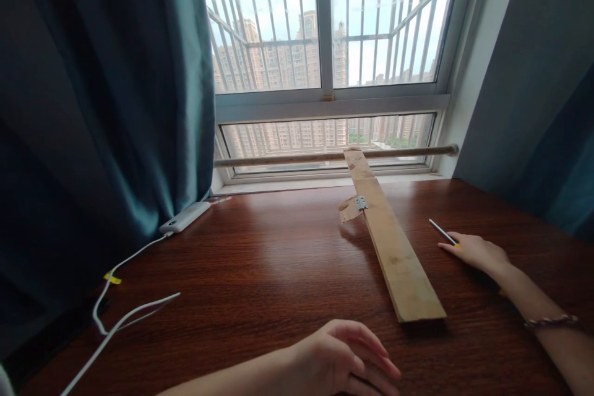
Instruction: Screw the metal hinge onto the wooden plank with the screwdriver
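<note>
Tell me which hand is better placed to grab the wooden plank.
Probably left. The left hand lies flat on the table by the wooden plank near end, while the right hand is on a thin metal tool.

We're in a home here, a room high up in an apartment block. Far ahead a wide white-framed window [325,74] with metal security bars looks out on tall residential towers [278,62]. Heavy dark teal fabric curtains [102,105] hang down the left side, and more of the same cloth shows at the far right. Below the sill runs a glossy dark reddish-brown wooden surface [260,260]. On its left, near the curtain, a white power bank [184,217] lies with a thin white charging cable [120,309] trailing towards us.
</note>
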A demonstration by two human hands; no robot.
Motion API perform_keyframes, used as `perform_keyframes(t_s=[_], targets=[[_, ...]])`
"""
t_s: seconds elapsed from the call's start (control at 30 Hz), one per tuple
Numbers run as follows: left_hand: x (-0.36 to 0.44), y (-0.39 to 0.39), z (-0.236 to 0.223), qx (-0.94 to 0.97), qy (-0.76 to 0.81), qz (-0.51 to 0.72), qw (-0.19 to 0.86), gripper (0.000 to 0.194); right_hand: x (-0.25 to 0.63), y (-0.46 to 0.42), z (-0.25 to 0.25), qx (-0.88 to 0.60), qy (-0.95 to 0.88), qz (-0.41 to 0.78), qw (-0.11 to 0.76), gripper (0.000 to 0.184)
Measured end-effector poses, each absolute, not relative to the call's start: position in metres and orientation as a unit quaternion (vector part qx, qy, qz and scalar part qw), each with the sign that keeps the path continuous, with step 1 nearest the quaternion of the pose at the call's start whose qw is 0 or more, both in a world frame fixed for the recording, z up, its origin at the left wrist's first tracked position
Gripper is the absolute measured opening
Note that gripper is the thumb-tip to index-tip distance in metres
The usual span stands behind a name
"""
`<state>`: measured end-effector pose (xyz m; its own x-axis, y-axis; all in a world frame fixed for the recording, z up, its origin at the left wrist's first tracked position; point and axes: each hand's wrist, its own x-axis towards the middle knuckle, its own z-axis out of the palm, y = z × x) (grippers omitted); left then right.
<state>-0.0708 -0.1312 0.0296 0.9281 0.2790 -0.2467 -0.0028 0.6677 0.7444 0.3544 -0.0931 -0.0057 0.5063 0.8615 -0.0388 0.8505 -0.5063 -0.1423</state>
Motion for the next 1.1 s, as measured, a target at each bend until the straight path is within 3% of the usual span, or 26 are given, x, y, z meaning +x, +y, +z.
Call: perform_keyframes(t_s=[0.17, 0.3, 0.43, 0.5, 0.57, 0.73, 0.9, 1.1], targets=[[-0.072, -0.130, 0.028, 0.403, 0.154, 0.076, 0.899, 0.040, 0.349, -0.097, -0.001, -0.864, -0.500, 0.032, 0.045, 0.064], [-0.073, -0.131, 0.027, 0.407, 0.147, 0.084, 0.898, 0.037, 0.329, -0.103, 0.011, -0.865, -0.489, -0.103, 0.051, 0.064], [-0.071, -0.124, 0.029, 0.417, 0.163, 0.130, 0.885, 0.031, 0.286, -0.099, 0.036, -0.756, -0.593, -0.215, 0.176, 0.043], [-0.065, -0.109, 0.028, 0.434, 0.188, 0.190, 0.860, 0.023, 0.259, -0.089, 0.049, -0.671, -0.676, -0.174, 0.250, 0.035], [-0.052, -0.083, 0.024, 0.460, 0.230, 0.285, 0.809, 0.013, 0.231, -0.075, 0.060, -0.616, -0.728, -0.125, 0.272, 0.032], [0.003, 0.010, 0.002, 0.472, 0.383, 0.544, 0.579, 0.018, 0.179, -0.039, 0.065, -0.620, -0.737, -0.167, 0.212, 0.031], [0.040, 0.065, -0.012, 0.420, 0.399, 0.546, 0.605, 0.019, 0.170, -0.031, 0.052, -0.616, -0.727, -0.248, 0.178, 0.024], [0.035, 0.064, -0.014, 0.369, 0.344, 0.575, 0.644, 0.033, 0.173, -0.032, 0.050, -0.572, -0.758, -0.257, 0.180, 0.026]])
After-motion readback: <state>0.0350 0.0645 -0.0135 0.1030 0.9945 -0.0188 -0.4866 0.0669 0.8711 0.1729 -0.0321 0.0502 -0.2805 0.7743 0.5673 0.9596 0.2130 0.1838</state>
